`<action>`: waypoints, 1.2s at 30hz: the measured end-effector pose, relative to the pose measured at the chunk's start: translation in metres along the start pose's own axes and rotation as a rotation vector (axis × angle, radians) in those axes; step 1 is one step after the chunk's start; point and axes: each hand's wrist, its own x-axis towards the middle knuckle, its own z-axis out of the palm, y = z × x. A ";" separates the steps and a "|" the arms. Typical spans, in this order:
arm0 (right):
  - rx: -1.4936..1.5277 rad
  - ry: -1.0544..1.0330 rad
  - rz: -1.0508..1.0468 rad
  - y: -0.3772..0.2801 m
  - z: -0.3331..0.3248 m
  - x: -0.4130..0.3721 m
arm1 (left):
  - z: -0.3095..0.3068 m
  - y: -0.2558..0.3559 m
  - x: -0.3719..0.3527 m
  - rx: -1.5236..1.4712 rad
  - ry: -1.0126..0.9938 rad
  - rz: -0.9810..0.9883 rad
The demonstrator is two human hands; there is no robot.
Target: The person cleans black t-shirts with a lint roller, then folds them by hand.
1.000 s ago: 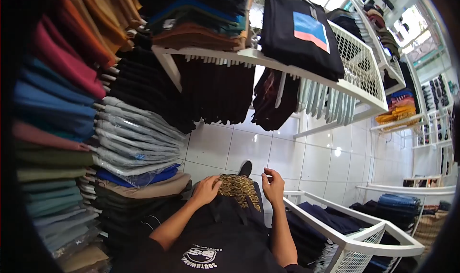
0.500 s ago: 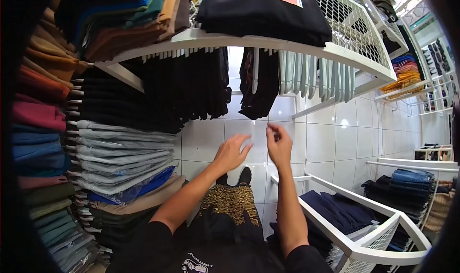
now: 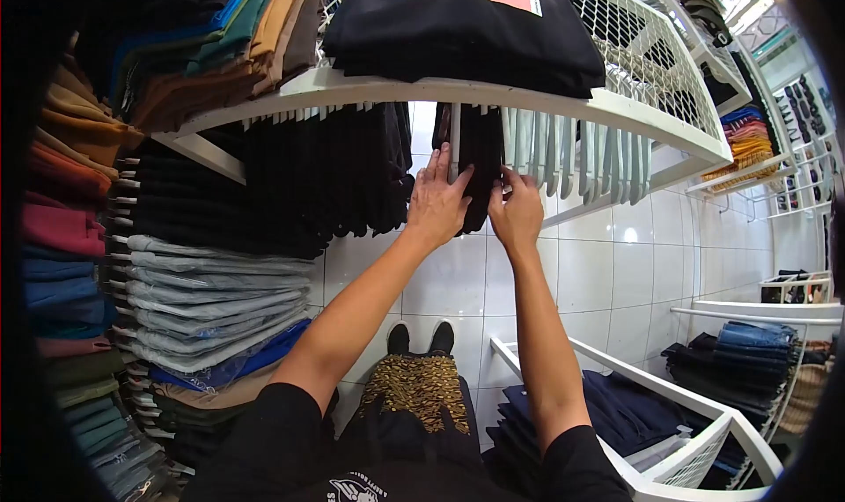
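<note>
Directly beneath the white-painted metal rack (image 3: 387,91), a narrow bundle of black cloth garments (image 3: 482,145) is hung, soft-looking and dark, beside pale flat hangers (image 3: 572,154). Its left side is met by the left hand (image 3: 437,204), fingers spread; at its right edge, the right hand's (image 3: 519,207) fingers are curled, their grip unclear.

Grey plastic-wrapped garments (image 3: 216,295) hanging at left, a bright pink folded garment (image 3: 57,226) at far left, a folded black garment with a blue-and-pink print (image 3: 458,48) at far centre, glossy white floor tiles (image 3: 590,269), a blue denim stack (image 3: 755,336) at right, folded navy cloth (image 3: 629,405) at near right.
</note>
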 end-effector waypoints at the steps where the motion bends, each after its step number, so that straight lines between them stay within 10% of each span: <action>1: -0.024 0.034 -0.029 0.001 0.002 0.000 | 0.001 -0.002 -0.001 0.001 -0.016 -0.005; 11: -0.223 0.019 0.031 -0.014 0.014 0.006 | -0.001 -0.004 -0.001 0.071 -0.069 -0.127; 36: 0.633 -0.269 0.323 0.010 0.032 0.026 | -0.011 -0.001 -0.015 -0.055 -0.085 -0.088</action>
